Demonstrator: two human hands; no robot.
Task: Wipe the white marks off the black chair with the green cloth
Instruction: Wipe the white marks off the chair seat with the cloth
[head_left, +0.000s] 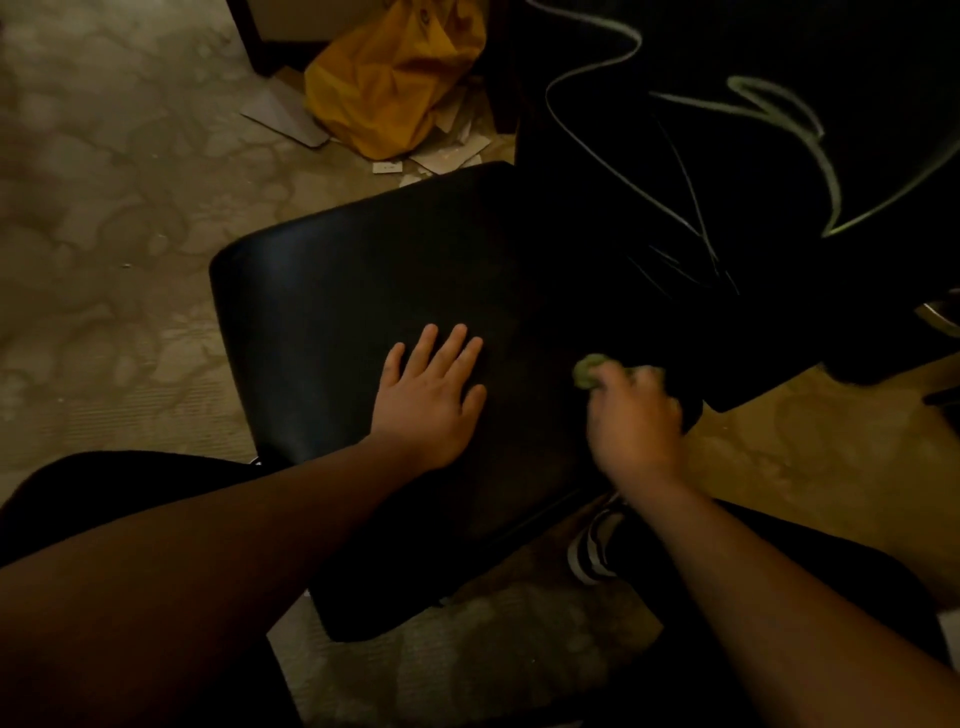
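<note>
Black chair (363, 291) centre, white marks (769, 119) on its far-right backrest; my left hand (431, 395) flat on the seat, right hand (636, 415) clutching the green cloth (586, 371). Yellow bag (389, 78) far on floor.

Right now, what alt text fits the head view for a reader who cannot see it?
A left hand presses flat on a black chair seat while the right hand grips a green cloth against the seat. White marks cross the backrest; a yellow bag lies on the floor behind.
</note>
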